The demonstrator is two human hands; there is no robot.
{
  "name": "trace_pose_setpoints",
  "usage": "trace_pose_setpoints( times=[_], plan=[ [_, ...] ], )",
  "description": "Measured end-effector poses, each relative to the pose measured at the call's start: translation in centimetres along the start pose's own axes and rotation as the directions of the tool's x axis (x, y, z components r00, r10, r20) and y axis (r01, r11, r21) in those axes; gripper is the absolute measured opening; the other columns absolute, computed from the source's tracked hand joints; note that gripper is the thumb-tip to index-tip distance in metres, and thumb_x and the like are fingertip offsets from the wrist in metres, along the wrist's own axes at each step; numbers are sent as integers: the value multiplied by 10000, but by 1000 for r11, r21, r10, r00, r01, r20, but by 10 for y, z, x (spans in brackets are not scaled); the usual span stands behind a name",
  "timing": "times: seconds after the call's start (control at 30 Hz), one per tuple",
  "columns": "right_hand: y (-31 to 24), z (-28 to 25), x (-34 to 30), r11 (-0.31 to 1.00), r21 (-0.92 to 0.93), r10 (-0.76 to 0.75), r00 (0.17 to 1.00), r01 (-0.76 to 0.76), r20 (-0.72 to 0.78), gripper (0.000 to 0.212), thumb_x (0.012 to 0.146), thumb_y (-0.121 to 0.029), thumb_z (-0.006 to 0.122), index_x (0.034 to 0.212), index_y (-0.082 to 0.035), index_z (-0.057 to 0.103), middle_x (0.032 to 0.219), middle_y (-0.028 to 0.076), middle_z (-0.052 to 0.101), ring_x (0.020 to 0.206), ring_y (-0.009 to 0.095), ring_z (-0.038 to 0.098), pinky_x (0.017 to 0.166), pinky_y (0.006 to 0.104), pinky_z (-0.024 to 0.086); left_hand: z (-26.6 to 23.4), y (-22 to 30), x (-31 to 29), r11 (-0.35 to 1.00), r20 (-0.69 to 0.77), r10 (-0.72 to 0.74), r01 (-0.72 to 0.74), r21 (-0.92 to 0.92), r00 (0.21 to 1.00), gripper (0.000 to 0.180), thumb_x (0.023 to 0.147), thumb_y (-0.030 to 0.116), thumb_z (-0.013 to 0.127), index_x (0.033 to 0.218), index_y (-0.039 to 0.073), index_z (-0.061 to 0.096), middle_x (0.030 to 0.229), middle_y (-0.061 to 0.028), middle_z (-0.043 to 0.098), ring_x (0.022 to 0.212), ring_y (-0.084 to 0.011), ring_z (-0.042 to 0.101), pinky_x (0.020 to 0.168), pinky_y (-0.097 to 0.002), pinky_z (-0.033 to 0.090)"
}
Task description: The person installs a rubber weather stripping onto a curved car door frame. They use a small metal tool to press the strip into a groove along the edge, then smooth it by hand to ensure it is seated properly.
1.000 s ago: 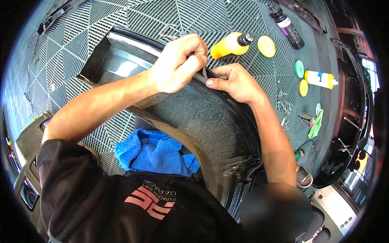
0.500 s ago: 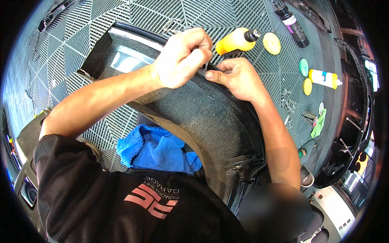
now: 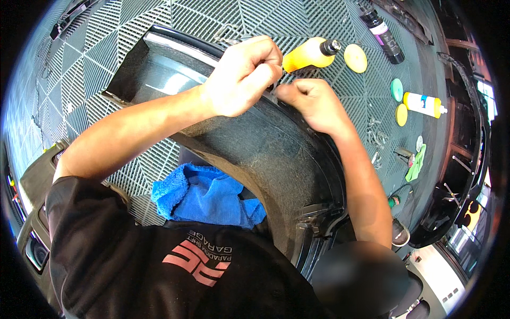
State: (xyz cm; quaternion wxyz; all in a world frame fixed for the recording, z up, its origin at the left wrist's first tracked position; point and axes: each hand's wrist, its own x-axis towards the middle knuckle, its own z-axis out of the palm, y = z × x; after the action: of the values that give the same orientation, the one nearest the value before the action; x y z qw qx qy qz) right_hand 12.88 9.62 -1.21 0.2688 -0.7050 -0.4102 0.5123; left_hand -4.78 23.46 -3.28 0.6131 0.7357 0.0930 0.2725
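Observation:
A curved black car fender (image 3: 255,143) lies across my lap with its dusty, speckled inner side up. Both of my hands are at its far edge. My left hand (image 3: 241,77) is closed in a pinch above that edge, thumb against curled fingers. Just right of it, my right hand (image 3: 316,103) is also closed, its thumb and fingertips smeared by motion. Whatever small thing lies between the fingertips is hidden. A blue microfiber towel (image 3: 204,196) lies under the fender's inner curve, near my body.
Beyond the fender, a yellow bottle (image 3: 308,56) and a round yellow pad (image 3: 355,58) lie on the grey slatted floor (image 3: 202,16). A dark bottle (image 3: 383,34), a white-and-yellow bottle (image 3: 423,104), a green pad (image 3: 397,90) and metal chain-like pieces (image 3: 376,134) are farther right.
My right thumb and fingertips have shifted and curled in toward the fender's edge. My left hand has moved slightly right, staying in its pinch.

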Motion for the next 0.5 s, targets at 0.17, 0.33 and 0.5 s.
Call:
trace_pose_setpoints(
  times=[0.17,0.33,0.5],
  plan=[
    [-3,-6,2,950,273,-206,962,152,180,434,914,-163,805,1271,56,691,1090,85,767,988,120,653,904,318,534,0,-2,2,999,-21,32,-32,9,999,145,937,76,535,805,21,512,896,-79,567,780,-143,525,716,-298,450],
    [-1,-3,12,988,52,-153,974,146,166,396,918,-143,793,1242,62,695,1035,100,765,937,122,663,878,323,542,-1,-8,3,994,-21,60,-58,94,998,133,937,80,537,827,5,549,886,-82,585,758,-168,554,695,-323,482],
    [-8,15,-1,991,-13,-130,991,130,-29,378,909,-197,810,1167,65,722,954,153,754,858,155,687,816,338,551,2,-7,4,998,-61,54,-51,46,997,172,926,98,546,778,10,542,841,-82,577,749,-183,554,686,-338,471]
  ],
)
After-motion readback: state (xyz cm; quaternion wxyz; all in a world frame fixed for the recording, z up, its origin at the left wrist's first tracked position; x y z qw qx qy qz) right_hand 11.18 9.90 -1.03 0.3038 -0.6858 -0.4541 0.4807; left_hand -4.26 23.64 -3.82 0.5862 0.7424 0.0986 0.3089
